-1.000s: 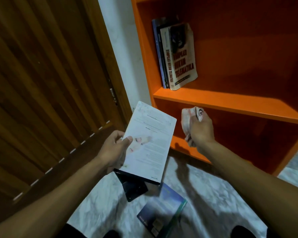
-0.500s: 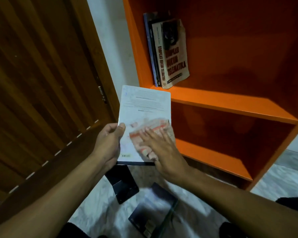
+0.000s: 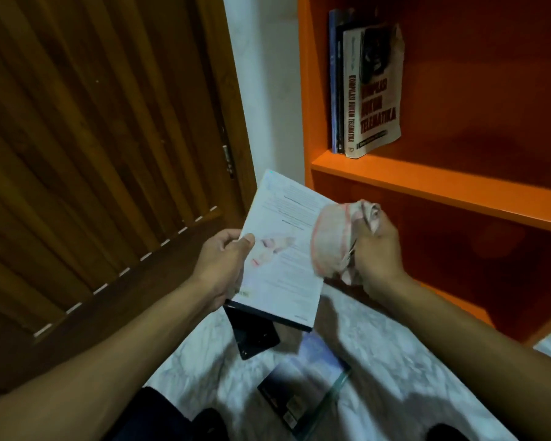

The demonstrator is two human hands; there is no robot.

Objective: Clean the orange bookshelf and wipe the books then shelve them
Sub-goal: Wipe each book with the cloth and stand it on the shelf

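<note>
My left hand [image 3: 223, 265] grips the left edge of a white-covered book [image 3: 287, 249], thumb on its cover, holding it tilted in front of the orange bookshelf [image 3: 427, 189]. My right hand [image 3: 376, 256] clutches a bunched pink-and-white cloth [image 3: 334, 240] at the book's right edge. Three books [image 3: 366, 87] stand upright at the left end of the upper shelf.
A black book [image 3: 255, 335] and a blue book [image 3: 303, 383] lie on the white marble floor below the held book. A brown wooden door [image 3: 93, 154] fills the left side. A white wall strip separates the door from the shelf. The lower shelf compartment is dark.
My right hand had pressed the cloth flat on the cover half a second ago; it has now drawn off to the book's right edge with the cloth bunched in a fist. The book tilted slightly.
</note>
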